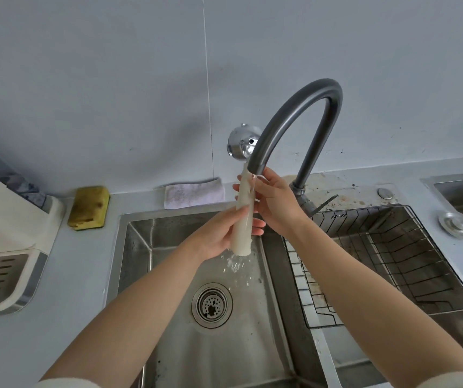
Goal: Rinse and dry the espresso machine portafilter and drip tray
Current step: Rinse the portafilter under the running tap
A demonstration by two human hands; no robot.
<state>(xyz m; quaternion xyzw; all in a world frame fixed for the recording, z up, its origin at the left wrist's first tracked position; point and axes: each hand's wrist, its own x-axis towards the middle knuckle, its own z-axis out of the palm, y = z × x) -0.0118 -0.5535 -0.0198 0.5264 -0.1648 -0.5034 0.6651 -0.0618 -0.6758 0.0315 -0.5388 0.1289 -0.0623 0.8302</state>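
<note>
I see both hands on the portafilter (242, 242) handle under the running tap (279, 119). Left hand (216, 239) grip low, right hand (276, 200) grip just above, at the spout. Chrome head (240, 144) above both grips. Sink (174, 345) drain (212, 305) below the grip, wire rack (392, 261) to its right.

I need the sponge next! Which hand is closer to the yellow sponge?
Left. The left hand, gripping the portafilter handle over the sink, is right of the sponge; the right hand is farther right, beside the tap spout.

Table (84, 261), pale grey, sink (138, 247) set in: espresso machine (9, 219) stood at nine o'clock; yellow sponge (89, 207) at ten; folded cloth (194, 193) at twelve; round lid (458, 226) at three.
</note>
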